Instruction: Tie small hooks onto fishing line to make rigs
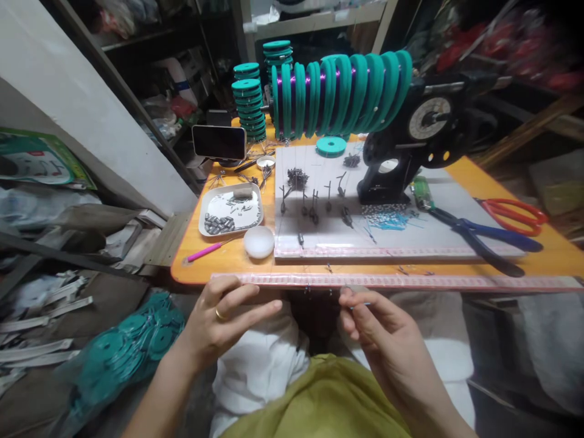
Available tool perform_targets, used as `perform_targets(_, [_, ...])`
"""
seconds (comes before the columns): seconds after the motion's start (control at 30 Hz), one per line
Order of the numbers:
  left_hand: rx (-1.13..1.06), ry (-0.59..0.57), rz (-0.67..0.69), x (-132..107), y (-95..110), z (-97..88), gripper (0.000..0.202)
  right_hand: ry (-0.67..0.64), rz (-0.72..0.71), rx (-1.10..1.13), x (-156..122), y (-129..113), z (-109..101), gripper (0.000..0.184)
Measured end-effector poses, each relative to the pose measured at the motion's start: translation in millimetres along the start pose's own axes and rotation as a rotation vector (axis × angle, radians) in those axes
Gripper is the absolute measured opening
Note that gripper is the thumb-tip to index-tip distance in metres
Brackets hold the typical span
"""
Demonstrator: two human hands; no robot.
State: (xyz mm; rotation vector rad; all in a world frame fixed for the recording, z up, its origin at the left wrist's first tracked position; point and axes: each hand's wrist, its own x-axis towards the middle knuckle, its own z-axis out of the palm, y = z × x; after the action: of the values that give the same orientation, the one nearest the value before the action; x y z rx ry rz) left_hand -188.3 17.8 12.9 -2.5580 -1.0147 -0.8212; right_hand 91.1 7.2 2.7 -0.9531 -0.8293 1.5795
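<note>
Just in front of the table edge, my left hand point(224, 316) hovers with its fingers stretched apart, a gold-coloured ring on one of them. I see nothing clearly held in it. My right hand point(376, 328) is closed in a pinch, and a thin blue piece point(360, 305) shows between thumb and fingers. Teal line spools point(342, 94) sit in a row on a black winder point(387, 152). Fine lines run down from them to dark fishing rigs point(347, 216) hanging over the grey board point(319, 240). Thin blue pieces point(390, 220) lie heaped on that board.
A white tray point(207, 201) with metal sinkers stands left, beside a white bowl point(258, 242) and pink tool point(207, 250). Blue-handled pliers point(479, 234) and red-handled scissors point(515, 216) lie right. A phone point(219, 142) stands behind. A measuring strip point(401, 280) lines the table edge.
</note>
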Motion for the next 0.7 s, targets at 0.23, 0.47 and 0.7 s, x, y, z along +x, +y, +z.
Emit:
perform_targets(0.23, [-0.360, 0.401, -0.353, 56, 11, 6.2, 0.018, 0.028, -0.031, 0.000, -5, -2, -2, 0.009])
perform_targets(0.47, [-0.930, 0.688, -0.556, 108, 61, 14.7, 0.013, 0.083, -0.064, 0.019, -5, -9, -4, 0.011])
perform_targets(0.7, [-0.927, 0.215, -0.608, 97, 100, 41.5, 0.022, 0.104, -0.101, 0.091, -4, -15, -5, 0.008])
